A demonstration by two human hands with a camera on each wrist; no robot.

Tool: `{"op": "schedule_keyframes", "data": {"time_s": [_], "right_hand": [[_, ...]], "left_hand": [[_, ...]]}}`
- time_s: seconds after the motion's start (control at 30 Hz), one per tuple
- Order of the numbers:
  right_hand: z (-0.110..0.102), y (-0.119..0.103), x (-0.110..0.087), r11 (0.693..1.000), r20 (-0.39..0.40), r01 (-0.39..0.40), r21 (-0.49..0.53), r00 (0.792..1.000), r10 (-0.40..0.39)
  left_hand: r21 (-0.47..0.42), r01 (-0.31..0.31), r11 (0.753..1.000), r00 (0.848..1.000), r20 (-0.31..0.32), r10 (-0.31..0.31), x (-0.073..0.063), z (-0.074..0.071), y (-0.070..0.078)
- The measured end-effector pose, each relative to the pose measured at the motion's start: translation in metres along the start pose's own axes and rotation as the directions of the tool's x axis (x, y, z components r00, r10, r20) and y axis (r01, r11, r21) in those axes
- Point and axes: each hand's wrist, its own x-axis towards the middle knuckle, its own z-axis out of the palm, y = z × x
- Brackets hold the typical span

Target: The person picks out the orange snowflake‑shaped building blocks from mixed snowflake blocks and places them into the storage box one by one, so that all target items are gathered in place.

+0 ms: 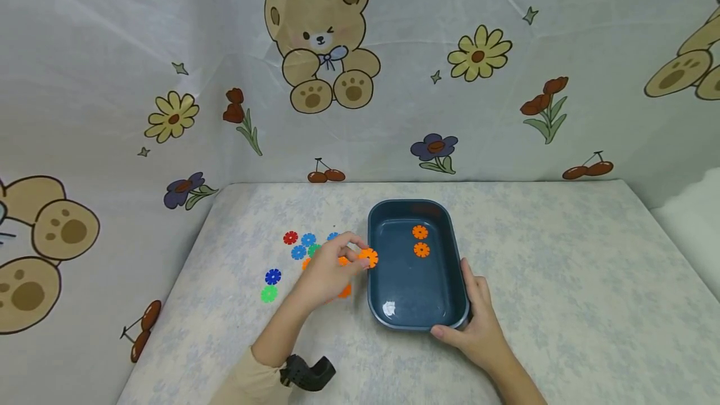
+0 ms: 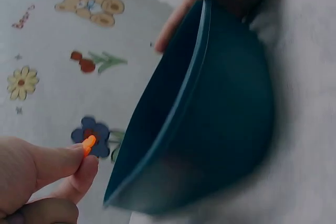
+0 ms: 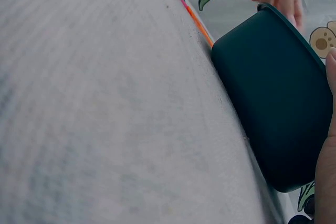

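Observation:
Between thumb and fingertips, my left hand (image 1: 329,274) pinches an orange snowflake disc (image 1: 369,257), a flat toothed building piece, at the left rim of a dark blue plastic box (image 1: 413,292). In the left wrist view the disc (image 2: 89,144) shows edge-on, beside the box wall (image 2: 226,114). Two more orange discs (image 1: 421,249) lie inside the box, in its far half. My right hand (image 1: 480,333) holds the box at its near right corner, thumb at the near rim and fingers along the right side.
Left of the box, loose discs lie spread on the table, among them a red one (image 1: 290,238), a dark blue one (image 1: 273,277) and a green one (image 1: 269,294). My left forearm partly covers several orange ones. A patterned cloth (image 1: 394,136) hangs behind the table.

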Motion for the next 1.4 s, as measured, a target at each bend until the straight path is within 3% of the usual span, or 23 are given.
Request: {"op": "schedule_keyframes", "data": {"time_s": [0.17, 0.37, 0.63, 0.8, 1.1, 1.23, 1.4], "right_hand": [[-0.002, -0.016, 0.003, 1.000, -0.002, 0.012, 0.005, 1.000, -0.012], [-0.002, -0.014, 0.002, 0.999, -0.003, 0.031, 0.013, 1.000, -0.031], [-0.003, -0.015, 0.003, 0.999, -0.005, 0.045, 0.010, 0.999, -0.045], [-0.004, -0.014, 0.003, 0.999, -0.006, 0.037, 0.009, 0.999, -0.037], [0.001, 0.024, -0.005, 0.999, 0.005, 0.044, -0.010, 0.999, -0.044], [0.000, 0.025, -0.005, 0.999, 0.012, 0.048, 0.002, 0.999, -0.048], [0.000, 0.021, -0.004, 0.999, 0.012, 0.037, 0.012, 0.999, -0.037]], "left_hand": [[0.022, -0.045, 0.999, 0.999, 0.024, 0.045, 0.010, 0.034, 0.018], [0.122, -0.116, 0.986, 0.993, 0.031, 0.113, 0.027, 0.065, 0.028], [0.278, -0.087, 0.957, 0.996, 0.035, 0.081, 0.045, 0.093, 0.032], [0.370, -0.065, 0.927, 0.998, 0.011, 0.065, 0.053, 0.103, 0.031], [0.490, -0.074, 0.868, 0.996, -0.006, 0.089, 0.059, 0.109, 0.023], [0.528, -0.097, 0.843, 0.993, -0.002, 0.116, 0.060, 0.110, 0.021], [0.541, -0.117, 0.833, 0.990, 0.002, 0.138, 0.060, 0.110, 0.019]]}}
